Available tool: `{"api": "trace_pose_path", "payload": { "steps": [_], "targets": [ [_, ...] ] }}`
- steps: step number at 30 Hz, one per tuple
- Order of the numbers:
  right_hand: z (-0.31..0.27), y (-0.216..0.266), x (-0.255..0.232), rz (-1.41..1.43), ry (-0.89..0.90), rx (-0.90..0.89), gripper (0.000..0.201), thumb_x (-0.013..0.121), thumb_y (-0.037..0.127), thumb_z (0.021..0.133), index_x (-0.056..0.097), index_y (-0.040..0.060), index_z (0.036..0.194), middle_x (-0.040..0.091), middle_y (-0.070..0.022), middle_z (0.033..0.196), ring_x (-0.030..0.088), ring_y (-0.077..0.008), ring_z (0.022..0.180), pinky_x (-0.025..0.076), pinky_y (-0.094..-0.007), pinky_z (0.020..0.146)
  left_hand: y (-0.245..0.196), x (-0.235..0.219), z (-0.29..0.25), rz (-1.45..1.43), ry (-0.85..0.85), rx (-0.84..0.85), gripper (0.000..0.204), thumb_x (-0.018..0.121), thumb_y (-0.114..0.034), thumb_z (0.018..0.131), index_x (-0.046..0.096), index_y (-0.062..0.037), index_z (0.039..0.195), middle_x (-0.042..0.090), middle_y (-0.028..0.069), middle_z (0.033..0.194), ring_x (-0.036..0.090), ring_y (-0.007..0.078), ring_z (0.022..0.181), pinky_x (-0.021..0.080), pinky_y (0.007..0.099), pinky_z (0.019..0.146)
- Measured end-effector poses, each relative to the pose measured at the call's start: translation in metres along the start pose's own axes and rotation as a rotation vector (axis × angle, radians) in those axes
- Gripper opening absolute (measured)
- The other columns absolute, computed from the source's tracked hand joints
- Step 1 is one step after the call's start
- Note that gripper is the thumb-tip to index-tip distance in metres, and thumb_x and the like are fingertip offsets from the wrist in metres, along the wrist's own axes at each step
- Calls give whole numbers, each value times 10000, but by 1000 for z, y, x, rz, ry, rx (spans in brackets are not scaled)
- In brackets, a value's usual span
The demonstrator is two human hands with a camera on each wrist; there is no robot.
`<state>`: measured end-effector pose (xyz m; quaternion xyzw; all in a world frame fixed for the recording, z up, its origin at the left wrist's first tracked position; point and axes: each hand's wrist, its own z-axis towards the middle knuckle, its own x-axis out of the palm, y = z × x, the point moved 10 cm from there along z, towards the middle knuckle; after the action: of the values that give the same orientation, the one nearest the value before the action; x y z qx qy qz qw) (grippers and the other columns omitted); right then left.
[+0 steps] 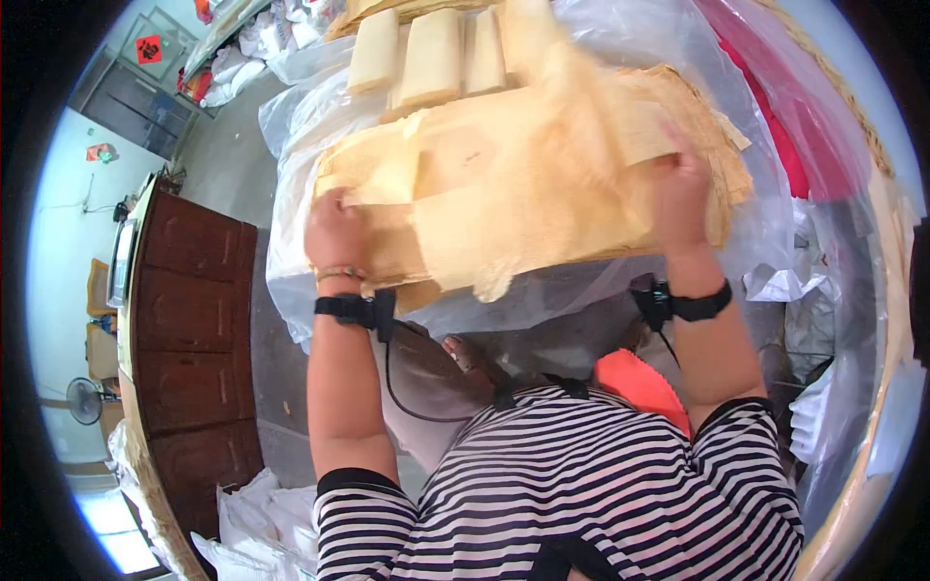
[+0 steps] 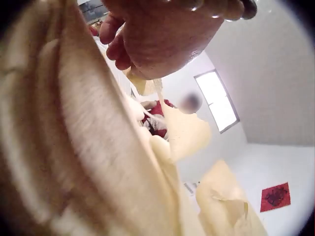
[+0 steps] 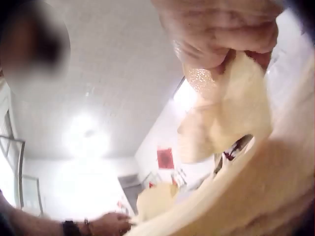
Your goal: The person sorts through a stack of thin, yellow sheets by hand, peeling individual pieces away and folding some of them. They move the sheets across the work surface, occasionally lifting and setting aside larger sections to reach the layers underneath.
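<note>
A thick stack of thin pale-yellow sheets point(image 1: 523, 184) lies across clear plastic in front of me. My left hand point(image 1: 334, 228) grips the stack's left edge, fingers curled under it. At the right edge, my right hand point(image 1: 681, 189) holds the top sheets. In the left wrist view the left hand point(image 2: 162, 34) sits above the layered sheet edges point(image 2: 74, 137). The right wrist view has the right hand point(image 3: 221, 34) pinching a torn sheet point(image 3: 236, 108), with the left hand point(image 3: 108, 223) low in the frame.
Folded bundles of the same sheets point(image 1: 431, 53) lie beyond the stack. Clear plastic sheeting point(image 1: 310, 126) covers the surface. A red bag point(image 1: 765, 107) is at the right, a dark wooden cabinet point(image 1: 194, 320) at the left, an orange cloth point(image 1: 639, 382) on the lap.
</note>
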<state>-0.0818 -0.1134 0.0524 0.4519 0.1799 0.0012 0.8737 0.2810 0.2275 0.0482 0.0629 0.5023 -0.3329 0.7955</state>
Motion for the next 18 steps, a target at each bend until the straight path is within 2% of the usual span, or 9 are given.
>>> {"api": "trace_pose_path", "payload": {
  "steps": [1, 4, 7, 8, 10, 12, 15, 16, 18],
  "targets": [
    [4, 2, -30, 32, -163, -87, 490, 490, -63, 876, 656, 74, 1315, 718, -108, 959, 681, -158, 846, 548, -305, 745, 13, -4, 7, -26, -34, -44, 269, 644, -167, 893, 725, -161, 1149, 719, 142, 1040, 688, 352, 946, 555, 445, 807],
    [4, -41, -64, 379, -236, 194, 403, 523, 9, 920, 650, 41, 1300, 726, -107, 980, 697, -177, 808, 566, -297, 683, 57, -3, 28, -142, -38, -198, 282, 598, -137, 911, 733, -75, 1151, 752, 156, 851, 730, 333, 767, 575, 418, 704],
    [-26, -100, -59, 537, -67, 587, 324, 596, 260, 1010, 624, 66, 1269, 712, -32, 933, 676, -131, 734, 552, -264, 639, 77, 17, 17, -518, 91, -448, 282, 557, -107, 921, 724, -15, 1130, 747, 136, 820, 721, 223, 660, 561, 350, 633],
    [-37, -107, -58, 494, -46, 674, 342, 605, 303, 1006, 623, 71, 1257, 712, -34, 928, 677, -138, 716, 552, -268, 618, 85, 25, 16, -520, 95, -444, 299, 525, -74, 939, 707, -11, 1169, 741, 112, 825, 683, 151, 594, 520, 282, 557],
    [-57, -106, -51, 405, -2, 848, 390, 622, 389, 996, 621, 80, 1233, 711, -38, 918, 680, -152, 681, 552, -277, 576, 89, 32, 4, -725, 121, -572, 311, 519, -58, 949, 688, -20, 1207, 734, 118, 841, 669, 159, 578, 505, 268, 540],
    [-44, -113, -58, 184, 46, 768, 418, 646, 400, 980, 620, 69, 1233, 715, -39, 926, 688, -153, 699, 550, -272, 568, 77, 31, -7, -978, 164, -669, 345, 505, -33, 962, 648, -18, 1275, 710, 129, 857, 640, 144, 595, 481, 234, 525],
    [-38, -128, -59, 190, 41, 704, 416, 651, 377, 980, 618, 58, 1245, 722, -55, 980, 704, -162, 750, 562, -277, 582, 76, 16, 5, -933, -36, -626, 351, 500, -40, 967, 662, -24, 1279, 708, 132, 877, 630, 139, 638, 497, 235, 550],
    [-35, -127, -55, 247, 32, 689, 408, 648, 363, 984, 616, 56, 1251, 724, -62, 1004, 710, -166, 771, 569, -280, 591, 57, -1, 18, -968, -94, -473, 374, 520, -33, 945, 688, -55, 1278, 720, 100, 934, 655, 137, 709, 507, 249, 576],
    [-37, -122, -49, 338, -34, 673, 408, 648, 339, 985, 611, 51, 1272, 719, -72, 1058, 716, -170, 824, 580, -288, 606, -25, -59, 26, -525, -247, -29, 415, 543, 15, 880, 708, -64, 1252, 758, 113, 1087, 713, 192, 870, 541, 312, 763]
  ]
}}
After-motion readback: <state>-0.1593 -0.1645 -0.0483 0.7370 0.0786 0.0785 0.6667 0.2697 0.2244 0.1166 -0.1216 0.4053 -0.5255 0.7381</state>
